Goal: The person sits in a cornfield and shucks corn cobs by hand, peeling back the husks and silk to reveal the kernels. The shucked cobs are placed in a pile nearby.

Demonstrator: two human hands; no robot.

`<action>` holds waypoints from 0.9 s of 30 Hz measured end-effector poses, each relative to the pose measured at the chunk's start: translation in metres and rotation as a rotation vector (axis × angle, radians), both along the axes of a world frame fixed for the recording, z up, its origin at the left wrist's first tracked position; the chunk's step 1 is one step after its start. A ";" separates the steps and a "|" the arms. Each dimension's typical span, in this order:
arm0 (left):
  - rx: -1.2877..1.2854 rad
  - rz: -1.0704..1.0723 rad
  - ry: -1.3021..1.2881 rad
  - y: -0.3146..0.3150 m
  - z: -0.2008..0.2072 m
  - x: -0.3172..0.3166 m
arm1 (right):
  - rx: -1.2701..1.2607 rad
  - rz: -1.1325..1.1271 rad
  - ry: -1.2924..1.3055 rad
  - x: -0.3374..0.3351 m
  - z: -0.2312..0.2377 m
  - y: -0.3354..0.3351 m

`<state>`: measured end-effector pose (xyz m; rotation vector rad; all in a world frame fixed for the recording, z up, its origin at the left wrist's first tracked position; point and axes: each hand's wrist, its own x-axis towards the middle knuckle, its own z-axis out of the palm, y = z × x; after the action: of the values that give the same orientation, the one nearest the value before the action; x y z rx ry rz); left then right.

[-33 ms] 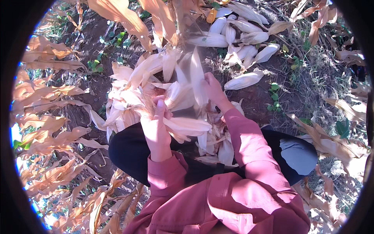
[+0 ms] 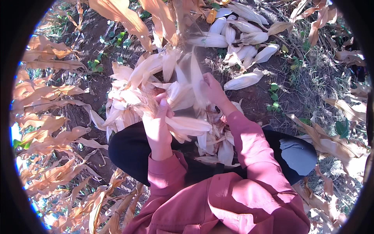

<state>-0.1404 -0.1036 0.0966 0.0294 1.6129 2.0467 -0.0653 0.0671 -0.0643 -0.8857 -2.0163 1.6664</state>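
Pale, dry corn husks (image 2: 183,95) spread between my two hands in front of my knees. My left hand (image 2: 156,126) is closed around the base of this husk bunch, thumb pointing up and away from me. Whether a cob sits inside the bunch is hidden. To its right, my right hand (image 2: 212,90) is closed in a pinch at the edge of a long upright husk leaf (image 2: 196,78). A loose pile of stripped husks (image 2: 120,101) lies beyond my left knee. More husks (image 2: 220,146) lie between my legs, below my right wrist.
Several ears of corn in pale husks (image 2: 245,37) are heaped on the soil at the far right. One husked ear (image 2: 244,80) lies nearer. A bare yellow cob (image 2: 211,15) shows behind the heap. Dry corn leaves (image 2: 50,128) crowd the left side; a stalk (image 2: 179,19) stands ahead.
My left hand has shifted slightly to the right. The husk leaf at my right hand has tilted a little, its lower part moving right. The pile and heap have stayed still.
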 end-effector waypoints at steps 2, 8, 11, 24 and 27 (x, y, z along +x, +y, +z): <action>-0.009 -0.075 0.013 0.001 -0.006 0.001 | 0.012 0.132 0.006 0.012 0.056 -0.009; 0.165 -0.070 0.005 0.005 0.003 0.005 | 0.274 0.375 0.018 0.019 0.109 -0.042; 0.201 0.014 -0.040 0.004 -0.002 0.006 | 0.304 0.405 0.107 0.025 0.111 -0.046; 0.351 -0.138 -0.067 -0.003 -0.010 -0.001 | 0.108 0.526 0.305 0.016 0.075 -0.060; 0.305 -0.039 -0.139 -0.007 0.005 -0.001 | -0.123 0.593 0.231 0.010 0.054 -0.051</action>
<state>-0.1419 -0.1110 0.1017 0.0262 1.1985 2.1939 -0.0552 0.0158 -0.0101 -0.1015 -2.1502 2.0957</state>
